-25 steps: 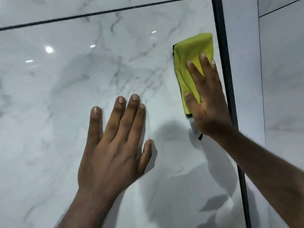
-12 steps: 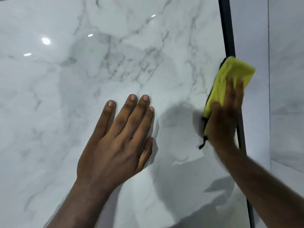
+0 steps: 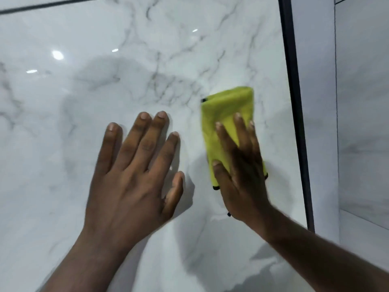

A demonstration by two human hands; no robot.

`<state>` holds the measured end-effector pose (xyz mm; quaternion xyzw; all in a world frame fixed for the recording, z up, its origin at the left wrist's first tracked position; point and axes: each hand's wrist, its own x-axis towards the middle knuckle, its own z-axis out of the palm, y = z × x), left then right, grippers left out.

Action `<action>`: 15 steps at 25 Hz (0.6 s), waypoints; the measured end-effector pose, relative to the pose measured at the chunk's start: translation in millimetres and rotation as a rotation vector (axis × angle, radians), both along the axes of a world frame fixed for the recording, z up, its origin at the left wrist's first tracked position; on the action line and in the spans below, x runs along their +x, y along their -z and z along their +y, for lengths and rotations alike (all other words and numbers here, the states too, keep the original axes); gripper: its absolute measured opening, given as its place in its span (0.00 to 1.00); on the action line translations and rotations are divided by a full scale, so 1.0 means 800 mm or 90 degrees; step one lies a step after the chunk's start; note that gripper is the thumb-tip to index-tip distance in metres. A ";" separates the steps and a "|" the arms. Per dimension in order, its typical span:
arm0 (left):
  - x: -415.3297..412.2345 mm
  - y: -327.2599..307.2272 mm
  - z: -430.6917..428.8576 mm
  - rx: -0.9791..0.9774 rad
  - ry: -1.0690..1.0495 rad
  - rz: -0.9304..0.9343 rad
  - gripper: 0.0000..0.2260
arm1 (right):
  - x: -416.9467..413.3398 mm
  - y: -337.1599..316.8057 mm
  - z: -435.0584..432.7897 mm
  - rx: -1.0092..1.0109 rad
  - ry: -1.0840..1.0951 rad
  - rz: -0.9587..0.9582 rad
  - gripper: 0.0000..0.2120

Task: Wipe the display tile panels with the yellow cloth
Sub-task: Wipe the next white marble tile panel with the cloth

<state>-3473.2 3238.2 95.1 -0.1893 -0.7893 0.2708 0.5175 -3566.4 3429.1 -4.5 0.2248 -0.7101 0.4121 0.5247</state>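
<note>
Head view: mid-wipe — right hand [image 3: 240, 171] flat, fingers straight, pressing folded yellow cloth [image 3: 226, 108] onto marble tile panel [image 3: 101, 98] just left of dark divider [image 3: 293, 102]; left hand [image 3: 134, 175] splayed on the panel, holding nothing. Glossy surface shows no streaks, so coverage can't be judged — panel edges cropped, cloth blurred.

- Hands: two, a left hand [image 3: 130, 182] and a right hand [image 3: 242, 180].
- Cloth [image 3: 227, 106]: one, yellow.
- Large marbled panel [image 3: 94, 114]: one in full view. Parts of others show past the top and right edges; how many cannot be told.
- Dark upright strip [image 3: 294, 102]: one.
- Thin dark line [image 3: 52, 4] at the top left: one.
- Bright glints [image 3: 57, 55] on the panel: four.
</note>
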 end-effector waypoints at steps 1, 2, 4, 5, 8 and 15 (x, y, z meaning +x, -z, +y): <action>0.009 -0.005 -0.010 0.007 -0.012 0.009 0.27 | -0.003 -0.027 0.007 0.072 -0.015 0.058 0.30; 0.018 -0.006 -0.020 0.013 -0.029 0.014 0.28 | -0.011 -0.053 0.012 0.069 -0.013 0.079 0.30; 0.035 -0.003 -0.037 0.035 -0.045 0.009 0.29 | -0.030 -0.067 0.014 -0.120 -0.005 0.009 0.31; 0.046 -0.001 -0.050 0.045 -0.047 0.008 0.30 | -0.022 -0.057 0.001 -0.229 0.001 -0.038 0.32; 0.083 -0.006 -0.096 0.048 -0.046 -0.004 0.31 | 0.064 0.011 -0.095 -0.204 0.015 -0.112 0.30; 0.151 -0.009 -0.183 0.064 -0.062 -0.027 0.33 | 0.092 -0.046 -0.135 -0.290 -0.031 -0.167 0.34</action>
